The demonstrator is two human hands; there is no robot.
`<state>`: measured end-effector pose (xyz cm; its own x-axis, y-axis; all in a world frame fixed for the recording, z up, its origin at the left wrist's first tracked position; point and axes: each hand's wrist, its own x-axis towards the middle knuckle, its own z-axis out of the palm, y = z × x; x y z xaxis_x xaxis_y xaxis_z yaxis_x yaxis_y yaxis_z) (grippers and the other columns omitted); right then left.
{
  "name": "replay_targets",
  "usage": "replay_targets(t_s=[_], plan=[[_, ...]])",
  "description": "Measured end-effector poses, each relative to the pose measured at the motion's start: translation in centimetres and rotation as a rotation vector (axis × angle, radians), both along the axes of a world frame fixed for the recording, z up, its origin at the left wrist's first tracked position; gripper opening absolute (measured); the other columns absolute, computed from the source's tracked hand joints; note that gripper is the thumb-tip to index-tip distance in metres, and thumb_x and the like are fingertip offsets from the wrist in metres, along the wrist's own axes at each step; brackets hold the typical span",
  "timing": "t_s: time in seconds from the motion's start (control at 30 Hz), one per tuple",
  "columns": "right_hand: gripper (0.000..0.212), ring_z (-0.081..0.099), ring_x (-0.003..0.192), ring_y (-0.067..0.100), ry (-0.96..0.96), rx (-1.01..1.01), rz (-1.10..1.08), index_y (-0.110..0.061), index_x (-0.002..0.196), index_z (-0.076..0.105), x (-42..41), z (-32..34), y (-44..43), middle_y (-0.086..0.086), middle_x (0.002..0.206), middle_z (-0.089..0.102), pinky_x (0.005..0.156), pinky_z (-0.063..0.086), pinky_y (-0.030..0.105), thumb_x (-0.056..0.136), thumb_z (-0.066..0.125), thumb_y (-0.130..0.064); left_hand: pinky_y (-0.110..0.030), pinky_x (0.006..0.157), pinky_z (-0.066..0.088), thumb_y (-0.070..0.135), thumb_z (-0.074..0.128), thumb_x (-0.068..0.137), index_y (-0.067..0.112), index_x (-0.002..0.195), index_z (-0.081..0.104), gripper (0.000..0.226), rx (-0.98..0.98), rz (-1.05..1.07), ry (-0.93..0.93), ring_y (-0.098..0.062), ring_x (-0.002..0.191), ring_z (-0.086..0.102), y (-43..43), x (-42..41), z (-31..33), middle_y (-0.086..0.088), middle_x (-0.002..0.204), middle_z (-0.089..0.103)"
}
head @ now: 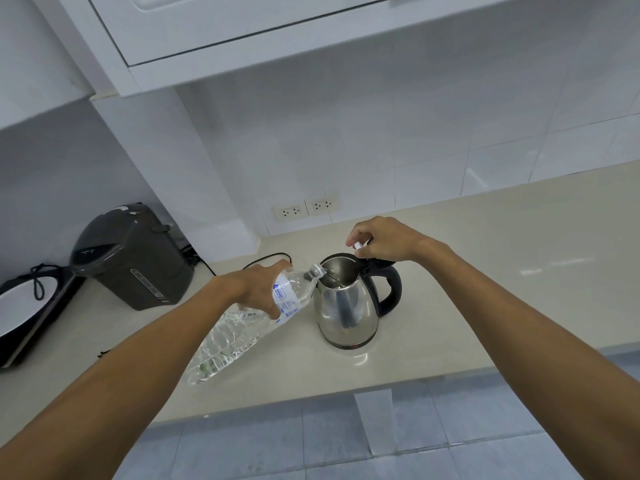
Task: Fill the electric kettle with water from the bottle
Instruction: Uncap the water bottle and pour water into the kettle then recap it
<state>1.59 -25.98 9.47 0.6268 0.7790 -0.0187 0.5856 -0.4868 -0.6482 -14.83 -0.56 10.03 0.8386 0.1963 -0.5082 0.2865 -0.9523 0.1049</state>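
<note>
A dark grey, boxy hot-water dispenser (133,258) stands far left on the counter, well apart from the pouring, with a black-rimmed white appliance (24,313) at the left edge and a black cord (263,259) trailing behind the bottle. Nothing blocks the rounded stainless-steel electric kettle with a black handle (348,306), which sits mid-counter with its lid open. The left hand (258,289) grasps the clear, ribbed plastic water bottle with a white and blue label (242,327), tilted with its neck at the kettle's rim and a thin stream running in. The right hand (381,239) hovers just above the kettle's handle, pinching a small white bottle cap (358,244). The smooth beige countertop (485,271) meets a white tiled wall carrying two white sockets (304,207); white cabinets (242,36) hang overhead and grey floor tiles (346,445) lie near.
</note>
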Motion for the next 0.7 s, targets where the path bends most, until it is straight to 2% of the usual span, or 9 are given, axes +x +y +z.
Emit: replay_targets(t_s=[0.17,0.27,0.33,0.4,0.5,0.6,0.7], plan=[[0.022,0.065,0.106,0.017,-0.003,-0.008,0.001,-0.026,0.108,0.073,-0.2,-0.1,0.2,0.002,0.114,0.071,0.092,0.051,0.03,0.087,0.072,-0.02,-0.032,0.057,0.058,0.021,0.084,0.079,0.036,0.16,0.017,0.106,0.01,-0.008,0.009,-0.019,0.062,0.053,0.2,-0.2,-0.1,-0.006,0.08,0.054],[0.018,0.065,0.097,0.014,0.004,-0.003,-0.004,-0.025,0.105,0.073,-0.4,-0.1,0.2,0.0,0.107,0.072,0.076,0.046,0.018,0.088,0.072,-0.02,-0.034,0.06,0.06,0.023,0.084,0.078,0.038,0.16,0.015,0.108,0.014,-0.003,0.011,-0.021,0.066,0.055,0.4,-0.3,-0.2,-0.007,0.082,0.056],[0.014,0.068,0.092,0.015,0.021,0.004,-0.008,-0.024,0.102,0.073,-0.5,-0.1,0.3,-0.002,0.1,0.074,0.069,0.043,0.015,0.088,0.072,-0.022,-0.032,0.058,0.059,0.024,0.085,0.078,0.038,0.16,0.015,0.109,0.012,0.0,0.008,-0.022,0.067,0.056,0.4,-0.3,-0.3,-0.007,0.083,0.056],[0.015,0.074,0.087,0.019,0.067,0.027,-0.011,-0.022,0.104,0.071,-0.5,-0.1,0.5,-0.002,0.092,0.075,0.07,0.049,0.018,0.089,0.073,-0.024,-0.031,0.057,0.057,0.024,0.085,0.078,0.037,0.16,0.015,0.108,0.002,0.0,0.002,-0.021,0.066,0.056,0.4,-0.3,-0.4,-0.007,0.082,0.055],[0.014,0.078,0.077,0.02,0.158,0.079,-0.034,-0.02,0.101,0.07,-0.8,-0.3,0.9,0.004,0.087,0.078,0.078,0.063,0.034,0.09,0.074,-0.028,-0.032,0.059,0.057,0.025,0.086,0.078,0.038,0.158,0.017,0.107,-0.014,0.005,-0.026,-0.02,0.069,0.057,0.3,-0.5,-0.6,-0.005,0.082,0.055],[0.016,0.078,0.076,0.02,0.189,0.129,-0.035,-0.014,0.101,0.069,-1.5,-0.2,1.2,0.007,0.086,0.078,0.075,0.064,0.031,0.092,0.073,-0.026,-0.038,0.068,0.058,0.028,0.087,0.076,0.039,0.157,0.019,0.107,-0.036,0.027,-0.073,-0.022,0.073,0.061,0.1,-0.9,-1.1,-0.005,0.085,0.059],[0.017,0.078,0.076,0.017,0.188,0.135,-0.012,-0.013,0.103,0.07,-2.2,-0.4,1.7,0.006,0.091,0.078,0.075,0.064,0.029,0.091,0.074,-0.025,-0.031,0.06,0.052,0.025,0.086,0.074,0.041,0.153,0.022,0.103,-0.118,0.081,-0.17,-0.018,0.069,0.059,-0.2,-1.6,-2.2,-0.004,0.084,0.059]])
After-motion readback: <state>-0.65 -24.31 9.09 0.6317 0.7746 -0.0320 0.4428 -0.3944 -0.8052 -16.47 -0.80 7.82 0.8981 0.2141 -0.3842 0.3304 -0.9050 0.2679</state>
